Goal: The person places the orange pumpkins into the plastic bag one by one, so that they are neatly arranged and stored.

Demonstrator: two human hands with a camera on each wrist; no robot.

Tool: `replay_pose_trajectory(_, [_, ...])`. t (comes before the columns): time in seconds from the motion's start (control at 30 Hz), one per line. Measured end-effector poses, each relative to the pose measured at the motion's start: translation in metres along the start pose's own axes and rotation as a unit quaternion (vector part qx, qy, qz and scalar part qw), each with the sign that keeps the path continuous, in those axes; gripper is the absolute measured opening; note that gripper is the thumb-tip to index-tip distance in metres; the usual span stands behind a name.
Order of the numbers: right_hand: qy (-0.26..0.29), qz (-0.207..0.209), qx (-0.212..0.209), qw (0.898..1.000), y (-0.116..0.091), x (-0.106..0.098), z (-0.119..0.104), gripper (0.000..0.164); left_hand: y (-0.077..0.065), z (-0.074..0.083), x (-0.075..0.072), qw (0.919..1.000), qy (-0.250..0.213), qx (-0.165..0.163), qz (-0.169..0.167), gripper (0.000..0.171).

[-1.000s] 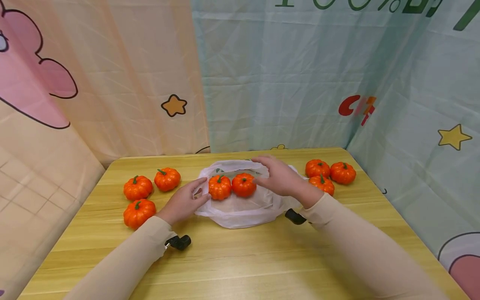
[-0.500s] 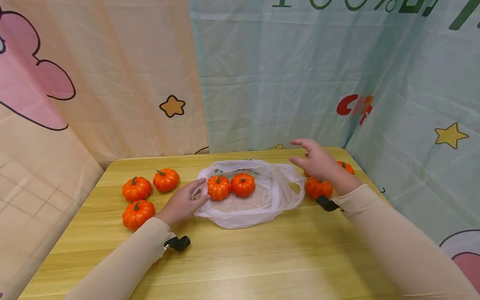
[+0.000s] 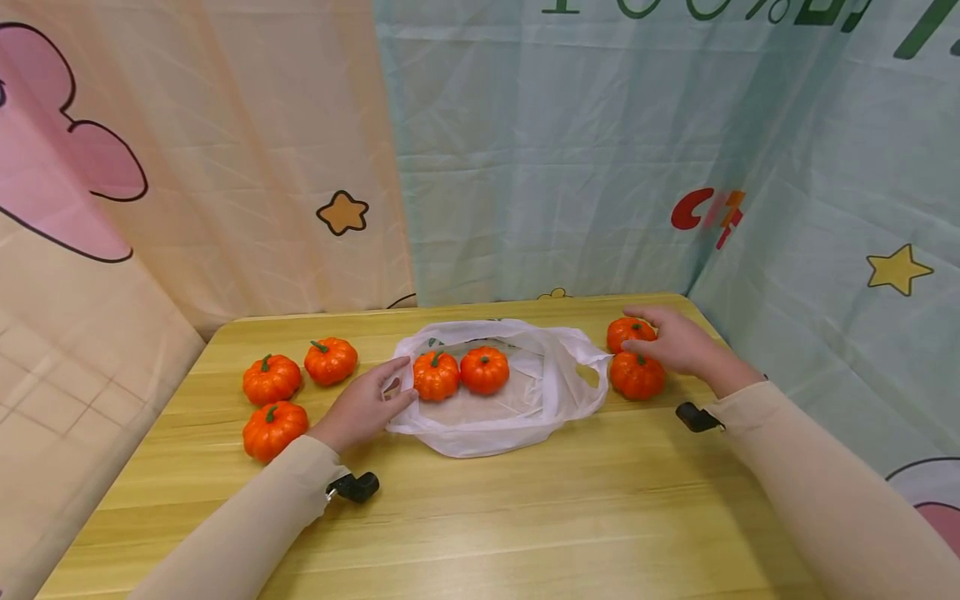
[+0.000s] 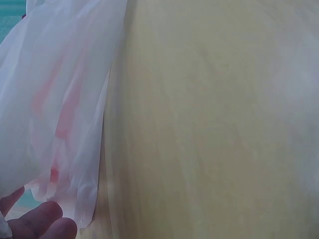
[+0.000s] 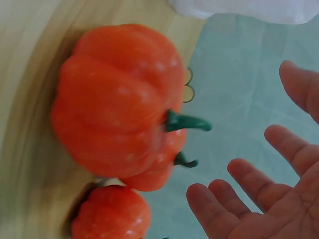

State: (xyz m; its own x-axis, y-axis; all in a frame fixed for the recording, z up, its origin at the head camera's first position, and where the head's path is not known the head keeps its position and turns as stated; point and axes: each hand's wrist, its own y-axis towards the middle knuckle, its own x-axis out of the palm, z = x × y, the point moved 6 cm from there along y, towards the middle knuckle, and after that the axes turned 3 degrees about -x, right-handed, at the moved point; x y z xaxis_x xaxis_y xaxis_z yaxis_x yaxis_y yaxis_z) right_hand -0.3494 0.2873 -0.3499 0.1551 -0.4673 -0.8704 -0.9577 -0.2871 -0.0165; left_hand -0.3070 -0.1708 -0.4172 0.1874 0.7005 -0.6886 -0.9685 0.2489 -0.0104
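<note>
A white plastic bag (image 3: 480,437) lies with its mouth spread, and two small orange pumpkins (image 3: 484,371) sit in it. My left hand (image 3: 362,408) holds the bag's left edge between thumb and fingers; in the left wrist view its fingertips (image 4: 42,216) are against the white plastic. On the right, my right hand (image 3: 678,342) reaches over a group of pumpkins (image 3: 637,377), its thumb and fingers spread. The right wrist view has the nearest pumpkin (image 5: 114,109) beside the fingers with a gap between, and two others partly behind and below it. One pumpkin of this group is hidden by the hand in the head view.
Three more pumpkins (image 3: 272,379) rest at the left of the wooden table (image 3: 480,525). The bag's right handle (image 3: 592,375) reaches close to the right group. A printed curtain (image 3: 480,167) hangs behind the table and along its sides.
My right hand has moved from over the bag rightward, then down to the right group of pumpkins. My left hand stays at the bag's left edge, and the two pumpkins inside keep their places.
</note>
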Motion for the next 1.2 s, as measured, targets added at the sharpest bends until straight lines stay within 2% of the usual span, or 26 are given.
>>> replay_pose_trajectory(0.4, [0.008,-0.048,-0.009,0.999,-0.016,0.016,0.032,0.083,-0.001,-0.002,-0.001,1.0000,-0.003,0.000,0.001,0.067])
replay_pose_trajectory(0.53, [0.020,-0.049,-0.005,0.999,-0.017,0.021,0.035,0.083,-0.001,-0.002,-0.001,1.0000,-0.003,0.001,0.002,0.067])
replay_pose_trajectory(0.93, [0.008,-0.049,0.020,0.999,-0.016,0.032,0.043,0.084,-0.002,-0.002,-0.001,1.0000,-0.002,0.002,0.001,0.067])
replay_pose_trajectory(1.2, [0.021,-0.043,0.017,0.999,-0.016,0.035,0.047,0.084,-0.003,-0.003,-0.003,1.0000,-0.004,-0.002,0.003,0.067])
